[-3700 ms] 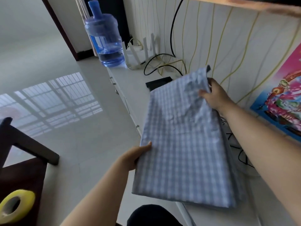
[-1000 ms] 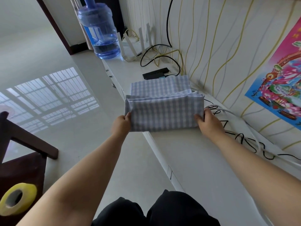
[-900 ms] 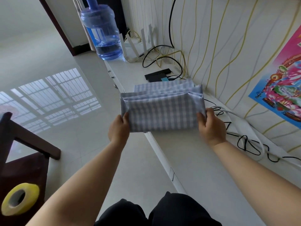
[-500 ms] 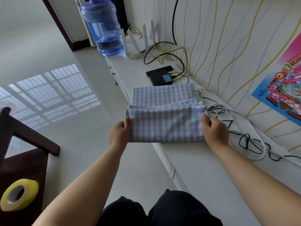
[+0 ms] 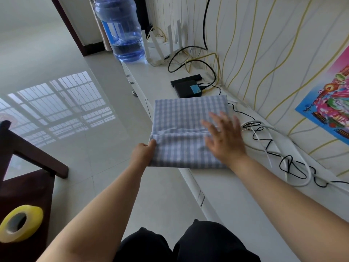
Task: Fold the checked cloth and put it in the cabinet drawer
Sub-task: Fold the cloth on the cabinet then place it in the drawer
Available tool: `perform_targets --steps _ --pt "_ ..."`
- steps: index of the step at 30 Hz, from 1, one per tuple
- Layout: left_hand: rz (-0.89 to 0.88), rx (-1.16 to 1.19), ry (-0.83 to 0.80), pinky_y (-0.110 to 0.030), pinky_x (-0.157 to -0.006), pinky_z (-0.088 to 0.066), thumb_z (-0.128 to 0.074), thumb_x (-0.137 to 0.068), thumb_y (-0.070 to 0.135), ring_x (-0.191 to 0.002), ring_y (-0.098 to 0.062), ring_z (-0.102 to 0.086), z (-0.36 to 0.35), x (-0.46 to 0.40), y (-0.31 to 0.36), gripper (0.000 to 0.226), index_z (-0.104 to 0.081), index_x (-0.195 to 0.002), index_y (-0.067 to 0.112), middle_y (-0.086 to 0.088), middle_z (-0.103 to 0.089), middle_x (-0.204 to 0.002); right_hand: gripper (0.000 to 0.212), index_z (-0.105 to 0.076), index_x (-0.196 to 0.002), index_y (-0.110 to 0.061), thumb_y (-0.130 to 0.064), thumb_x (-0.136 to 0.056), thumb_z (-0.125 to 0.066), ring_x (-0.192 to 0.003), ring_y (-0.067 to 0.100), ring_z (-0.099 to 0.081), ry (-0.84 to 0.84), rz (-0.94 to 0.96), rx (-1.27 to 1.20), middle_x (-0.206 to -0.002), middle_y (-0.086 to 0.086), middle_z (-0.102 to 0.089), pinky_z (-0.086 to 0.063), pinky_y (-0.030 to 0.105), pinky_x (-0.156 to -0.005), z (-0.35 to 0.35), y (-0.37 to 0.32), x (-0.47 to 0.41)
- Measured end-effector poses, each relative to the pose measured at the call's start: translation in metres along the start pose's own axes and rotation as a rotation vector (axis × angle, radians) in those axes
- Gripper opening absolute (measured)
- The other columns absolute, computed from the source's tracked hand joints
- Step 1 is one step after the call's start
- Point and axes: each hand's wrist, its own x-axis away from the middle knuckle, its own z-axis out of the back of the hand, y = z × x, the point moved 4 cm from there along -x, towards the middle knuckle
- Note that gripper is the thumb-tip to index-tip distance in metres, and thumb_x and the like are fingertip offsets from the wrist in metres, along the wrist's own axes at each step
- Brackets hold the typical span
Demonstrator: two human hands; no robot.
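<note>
The blue-and-white checked cloth (image 5: 181, 125) lies folded on top of the long white cabinet (image 5: 232, 188), its near flap doubled over the far part. My left hand (image 5: 142, 153) pinches the cloth's near-left corner at the cabinet's front edge. With fingers spread and straight, my right hand (image 5: 224, 138) lies flat on the right side of the cloth. The cabinet's drawer fronts (image 5: 200, 197) run along its left face and look closed.
A black box (image 5: 188, 87) sits just beyond the cloth. Black and white cables (image 5: 289, 159) coil to the right by the wall. A blue water jug (image 5: 122, 29) and a white router (image 5: 166, 48) stand at the far end. A yellow tape roll (image 5: 19, 223) rests on a dark chair at lower left.
The cloth was held up, then folded and laid down on the cabinet. My right hand let go of the cloth's right edge and now lies flat on it; my left hand keeps its corner.
</note>
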Motion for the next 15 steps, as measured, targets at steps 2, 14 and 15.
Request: perform_targets --steps 2,14,15 --pt "0.15 0.082 -0.105 -0.031 -0.062 -0.043 -0.05 -0.086 0.055 -0.078 -0.03 -0.058 -0.003 -0.001 -0.004 0.049 -0.055 -0.097 0.008 -0.011 -0.056 -0.088 0.071 -0.008 -0.148 -0.043 -0.074 -0.084 -0.014 -0.146 0.026 0.012 -0.347 0.027 -0.077 -0.16 -0.005 0.007 0.012 0.056 -0.113 -0.024 -0.01 0.004" --pt "0.244 0.411 -0.338 -0.03 -0.056 -0.054 -0.049 -0.095 0.024 -0.073 -0.021 -0.062 -0.007 0.0 0.002 0.043 -0.045 -0.134 0.007 -0.013 -0.061 -0.111 0.098 0.021 -0.144 -0.044 -0.089 -0.068 -0.022 -0.141 0.035 0.028 -0.595 0.011 0.001 -0.15 -0.006 0.037 0.01 0.059 -0.113 -0.039 -0.025 0.043" --pt "0.203 0.376 -0.322 -0.026 -0.047 -0.052 -0.049 -0.094 0.019 -0.07 -0.02 -0.061 -0.003 -0.002 0.009 0.05 -0.036 -0.142 0.01 -0.012 -0.058 -0.119 0.09 0.015 -0.146 -0.043 -0.079 -0.078 -0.032 -0.143 0.036 0.021 -0.594 -0.02 -0.01 -0.155 -0.004 0.029 0.005 0.058 -0.115 -0.035 -0.027 0.043"
